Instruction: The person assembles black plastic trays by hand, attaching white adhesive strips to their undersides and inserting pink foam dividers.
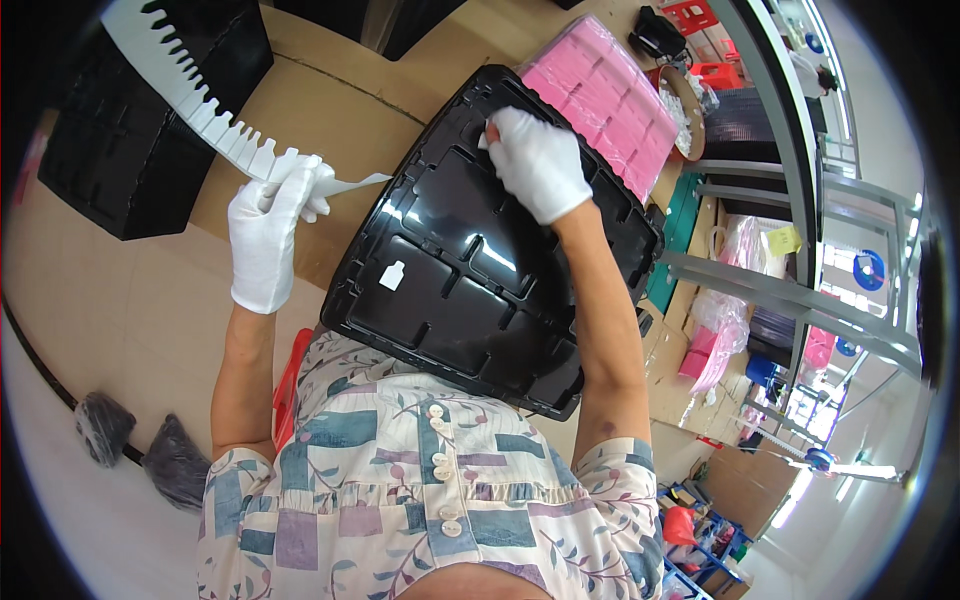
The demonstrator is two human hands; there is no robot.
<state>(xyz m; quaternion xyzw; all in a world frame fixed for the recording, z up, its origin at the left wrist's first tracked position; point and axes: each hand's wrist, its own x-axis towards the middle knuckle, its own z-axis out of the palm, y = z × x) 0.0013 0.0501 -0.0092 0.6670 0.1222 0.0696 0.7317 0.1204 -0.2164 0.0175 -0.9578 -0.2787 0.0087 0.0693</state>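
Head view shows my left hand [268,235] in a white glove, fingers closed around the end of a long white toothed strip [195,85] that runs up and away to the left. My right hand [538,160], also gloved, presses curled fingertips into an upper pocket of the glossy black compartment tray [470,270], which is tilted against my lap and the cardboard-covered table [330,110]. One small white piece [392,275] sits in a lower pocket. I judge the tilt risky: that piece could slide out, and the dangling strip could snag or tear if I tug.
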